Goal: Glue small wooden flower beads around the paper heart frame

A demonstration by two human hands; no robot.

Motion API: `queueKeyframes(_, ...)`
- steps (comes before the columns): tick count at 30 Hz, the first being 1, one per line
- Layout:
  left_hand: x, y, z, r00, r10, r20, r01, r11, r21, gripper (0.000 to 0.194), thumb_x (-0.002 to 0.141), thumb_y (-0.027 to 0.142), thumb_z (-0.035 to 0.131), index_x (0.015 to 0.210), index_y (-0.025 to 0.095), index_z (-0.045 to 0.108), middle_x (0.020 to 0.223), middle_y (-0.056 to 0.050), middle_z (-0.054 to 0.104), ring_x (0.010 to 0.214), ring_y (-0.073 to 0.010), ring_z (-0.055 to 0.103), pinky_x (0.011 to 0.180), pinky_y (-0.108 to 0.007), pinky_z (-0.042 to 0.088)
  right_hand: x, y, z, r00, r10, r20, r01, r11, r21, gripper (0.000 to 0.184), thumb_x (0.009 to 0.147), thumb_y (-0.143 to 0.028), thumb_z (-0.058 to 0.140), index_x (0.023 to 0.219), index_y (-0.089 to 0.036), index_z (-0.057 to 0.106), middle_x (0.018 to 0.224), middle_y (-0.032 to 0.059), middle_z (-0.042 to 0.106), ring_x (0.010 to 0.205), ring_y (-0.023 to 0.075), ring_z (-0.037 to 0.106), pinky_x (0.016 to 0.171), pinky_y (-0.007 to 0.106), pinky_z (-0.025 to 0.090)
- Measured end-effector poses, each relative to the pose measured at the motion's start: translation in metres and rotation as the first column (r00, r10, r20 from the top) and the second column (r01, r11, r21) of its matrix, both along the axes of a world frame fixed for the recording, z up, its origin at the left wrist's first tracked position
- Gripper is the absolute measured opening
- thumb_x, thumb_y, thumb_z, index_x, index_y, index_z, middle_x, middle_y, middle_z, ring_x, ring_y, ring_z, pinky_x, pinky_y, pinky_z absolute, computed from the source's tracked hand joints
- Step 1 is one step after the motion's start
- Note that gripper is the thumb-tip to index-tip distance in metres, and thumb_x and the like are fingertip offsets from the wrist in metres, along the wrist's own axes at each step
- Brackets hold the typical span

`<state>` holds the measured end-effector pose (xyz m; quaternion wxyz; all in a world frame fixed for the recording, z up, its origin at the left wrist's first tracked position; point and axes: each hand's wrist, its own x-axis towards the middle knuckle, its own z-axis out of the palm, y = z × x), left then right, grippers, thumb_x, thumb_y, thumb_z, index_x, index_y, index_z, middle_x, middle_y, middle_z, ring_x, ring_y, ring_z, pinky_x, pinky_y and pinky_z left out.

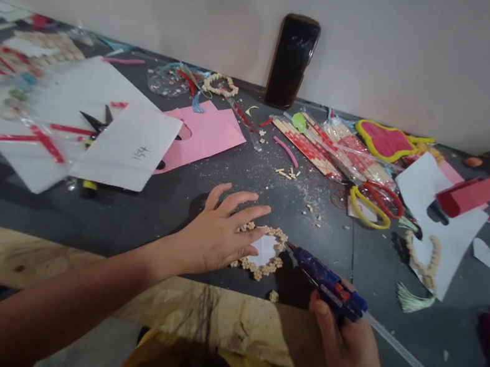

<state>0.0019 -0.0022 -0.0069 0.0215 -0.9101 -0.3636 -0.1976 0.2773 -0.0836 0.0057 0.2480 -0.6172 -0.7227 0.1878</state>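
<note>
In the head view, my right hand [345, 340] is wrapped round a blue hot glue gun [326, 283], with a long clear glue stick poking out of its back end. The gun's nozzle tip is at the right edge of a small white paper piece [265, 250] rimmed with beige, flower-shaped wooden bits [258, 272]. My left hand [219, 236] lies over the left side of this piece, fingers spread, thumb and index tips over its white middle. A single loose wooden flower [273, 296] lies just below, near the table's front edge.
A phone [293, 59] leans upright on the wall. Left are white sheets [130, 147], pink paper [208, 136] and black scissor blades [97, 119]. Right are bundled sticks [308, 147], yellow and red handles [372, 203], a tasselled bead string [423, 265]. Small wooden bits [287, 174] litter the dark table.
</note>
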Motion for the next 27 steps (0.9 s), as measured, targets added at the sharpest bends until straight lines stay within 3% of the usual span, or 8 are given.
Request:
queueKeyframes(8,0.000,0.000,-0.001,1.000,0.004,0.011,-0.004,1.000,-0.006,0.025,0.094,0.044,0.055,0.112,0.030,0.064,0.138,-0.003,0.055,0.130,-0.0273,0.038,0.113,-0.054,0.015,-0.002,0.000,0.012,0.999,0.041,-0.018,-0.041,0.999,0.017,0.028,0.092,-0.039,0.047,0.076,-0.021,0.061,0.068,0.0023,0.063,0.057,0.0147,0.061,0.052,0.025,0.049)
queueKeyframes(13,0.000,0.000,0.000,1.000,0.000,-0.001,0.000,1.000,-0.014,0.025,0.093,0.042,0.055,0.112,0.029,0.064,0.138,-0.003,0.054,0.129,-0.0273,0.039,0.113,-0.054,0.016,0.002,-0.006,0.009,0.993,-0.036,-0.113,0.033,0.999,-0.034,0.030,0.092,-0.043,0.048,0.076,-0.021,0.060,0.067,0.0001,0.061,0.053,0.0128,0.055,0.053,0.025,0.048)
queueKeyframes(17,0.000,0.000,0.000,1.000,-0.002,0.006,0.002,1.000,-0.010,0.023,0.093,0.040,0.056,0.111,0.028,0.065,0.137,-0.004,0.055,0.129,-0.0276,0.039,0.113,-0.054,0.015,0.006,-0.013,0.011,0.986,-0.069,-0.154,0.054,0.993,-0.102,0.032,0.092,-0.046,0.047,0.078,-0.022,0.064,0.071,0.0011,0.064,0.062,0.0154,0.059,0.059,0.026,0.049)
queueKeyframes(21,0.000,0.000,-0.001,1.000,0.001,0.005,-0.001,1.000,-0.004,0.024,0.093,0.042,0.056,0.111,0.029,0.066,0.138,-0.003,0.054,0.130,-0.0274,0.038,0.114,-0.053,0.013,0.008,-0.008,0.020,0.964,-0.228,-0.137,0.205,0.966,-0.159,0.045,0.092,-0.056,0.041,0.081,-0.024,0.069,0.083,0.0043,0.070,0.079,0.0213,0.065,0.065,0.030,0.050)
queueKeyframes(25,0.000,-0.001,0.000,1.000,0.008,-0.006,-0.008,1.000,-0.008,0.024,0.092,0.041,0.058,0.111,0.030,0.066,0.138,-0.002,0.053,0.130,-0.0268,0.038,0.115,-0.052,0.012,0.024,0.020,0.023,0.904,-0.422,-0.072,0.387,0.878,-0.282,0.062,0.092,-0.064,0.026,0.080,-0.022,0.069,0.066,0.0085,0.067,0.060,0.0224,0.062,0.052,0.033,0.047)
queueKeyframes(27,0.001,-0.001,0.001,1.000,0.008,-0.007,-0.008,1.000,-0.006,0.023,0.092,0.041,0.058,0.110,0.029,0.066,0.138,-0.002,0.054,0.130,-0.0267,0.038,0.114,-0.052,0.014,0.040,0.036,0.022,0.898,-0.437,0.051,0.434,0.861,-0.264,0.061,0.093,-0.062,0.024,0.073,-0.022,0.066,0.064,0.0127,0.065,0.058,0.0237,0.061,0.053,0.036,0.045)
